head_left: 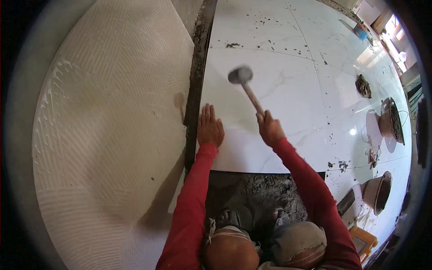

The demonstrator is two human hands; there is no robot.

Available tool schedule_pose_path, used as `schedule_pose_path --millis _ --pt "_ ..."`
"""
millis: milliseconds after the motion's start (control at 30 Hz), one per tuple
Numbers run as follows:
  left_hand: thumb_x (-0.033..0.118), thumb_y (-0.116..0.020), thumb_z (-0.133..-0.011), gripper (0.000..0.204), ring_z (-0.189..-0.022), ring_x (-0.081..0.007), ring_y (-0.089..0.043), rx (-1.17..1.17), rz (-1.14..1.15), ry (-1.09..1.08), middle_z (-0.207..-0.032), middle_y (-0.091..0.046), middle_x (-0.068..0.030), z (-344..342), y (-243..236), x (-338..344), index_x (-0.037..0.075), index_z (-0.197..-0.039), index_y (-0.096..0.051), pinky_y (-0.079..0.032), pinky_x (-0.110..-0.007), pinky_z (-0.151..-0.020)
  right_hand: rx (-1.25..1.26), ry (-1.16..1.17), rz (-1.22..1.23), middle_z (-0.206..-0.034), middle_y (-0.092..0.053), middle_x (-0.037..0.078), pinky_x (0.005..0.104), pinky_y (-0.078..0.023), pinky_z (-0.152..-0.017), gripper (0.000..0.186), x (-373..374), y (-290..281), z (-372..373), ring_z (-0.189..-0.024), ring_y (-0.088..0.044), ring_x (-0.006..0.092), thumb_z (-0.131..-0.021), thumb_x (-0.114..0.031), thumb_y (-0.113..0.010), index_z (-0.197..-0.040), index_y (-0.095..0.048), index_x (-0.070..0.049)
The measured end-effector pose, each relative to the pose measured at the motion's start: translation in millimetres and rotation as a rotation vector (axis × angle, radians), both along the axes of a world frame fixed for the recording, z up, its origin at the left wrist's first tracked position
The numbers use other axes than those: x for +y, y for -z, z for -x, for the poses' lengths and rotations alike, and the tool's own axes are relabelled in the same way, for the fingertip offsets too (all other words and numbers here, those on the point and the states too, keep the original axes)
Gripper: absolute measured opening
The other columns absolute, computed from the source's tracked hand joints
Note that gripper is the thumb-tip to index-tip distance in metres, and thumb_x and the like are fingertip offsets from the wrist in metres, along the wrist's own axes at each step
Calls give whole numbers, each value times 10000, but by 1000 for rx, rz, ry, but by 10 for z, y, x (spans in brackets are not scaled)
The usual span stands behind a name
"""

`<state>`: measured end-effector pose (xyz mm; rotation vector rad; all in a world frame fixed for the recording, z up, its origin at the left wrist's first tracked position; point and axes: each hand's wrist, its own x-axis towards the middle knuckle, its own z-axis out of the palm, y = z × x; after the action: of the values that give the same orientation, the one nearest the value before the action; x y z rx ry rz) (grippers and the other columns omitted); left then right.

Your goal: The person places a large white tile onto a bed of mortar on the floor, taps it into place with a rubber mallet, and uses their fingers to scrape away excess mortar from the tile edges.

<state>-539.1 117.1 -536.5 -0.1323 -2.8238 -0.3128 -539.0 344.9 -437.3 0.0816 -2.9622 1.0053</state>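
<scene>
My left hand (210,128) lies flat on a large white marble-patterned floor tile (270,155), close to its left edge, fingers stretched forward. My right hand (271,130) grips the wooden handle of a mallet (252,96). The mallet's thick dark and grey head is raised over the tile, ahead of both hands, and looks slightly blurred. Along the tile's left side runs a narrow dark gap (194,85) with mortar crumbs in it. Below the tile's near edge, rough grey mortar (270,189) shows between my arms, around my feet.
To the left rises a broad cream surface (112,135) with combed ridges. At right stand two brown buckets (371,194), a crumpled dark cloth (363,86) and a yellow-framed tool (366,240). Mortar crumbs (232,45) lie scattered across the tiles.
</scene>
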Motion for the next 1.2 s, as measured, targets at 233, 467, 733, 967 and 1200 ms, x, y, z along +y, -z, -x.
schedule_pose_path --millis 233,467,733,967,1200 --pt "246 -399 -971 587 -1449 -276 -207 -37 -41 -25 -1561 -226 -153 -21 -17 9 10 -1486 -244 -179 -431 -1177 243 122 362 -563 -520 255 527 -388 -455 276 -18 -35 -18 -546 -543 486 -988 -283 -487 -1012 -440 -12" --pt "251 -397 -972 592 -1453 -260 -195 -98 -19 -30 -1572 -206 -128 14 -5 12 23 -1493 -230 -176 -429 -1178 234 8 244 -588 -535 218 472 -398 -459 239 54 -56 -19 -552 -566 437 -1002 -247 -468 -939 -465 -16" --pt "262 -386 -977 585 -1451 -267 -201 -73 -29 -38 -1563 -225 -136 12 -14 22 10 -1485 -243 -179 -423 -1180 2 -20 -126 -566 -515 217 504 -383 -441 229 -8 88 -128 -528 -559 450 -1006 -238 -460 -923 -477 -24" --pt "255 -377 -973 584 -1450 -281 -198 -101 -15 -21 -1558 -225 -156 14 -16 14 -4 -1479 -245 -180 -430 -1181 385 103 464 -580 -538 217 463 -373 -429 200 30 -76 -145 -503 -548 433 -990 -203 -481 -977 -453 -5" --pt "254 -382 -972 579 -1451 -290 -191 -59 -23 -20 -1549 -241 -167 3 4 9 -8 -1474 -258 -187 -425 -1179 134 -1 158 -607 -549 268 496 -426 -487 265 -10 43 -187 -588 -583 469 -990 -278 -489 -944 -440 -22"
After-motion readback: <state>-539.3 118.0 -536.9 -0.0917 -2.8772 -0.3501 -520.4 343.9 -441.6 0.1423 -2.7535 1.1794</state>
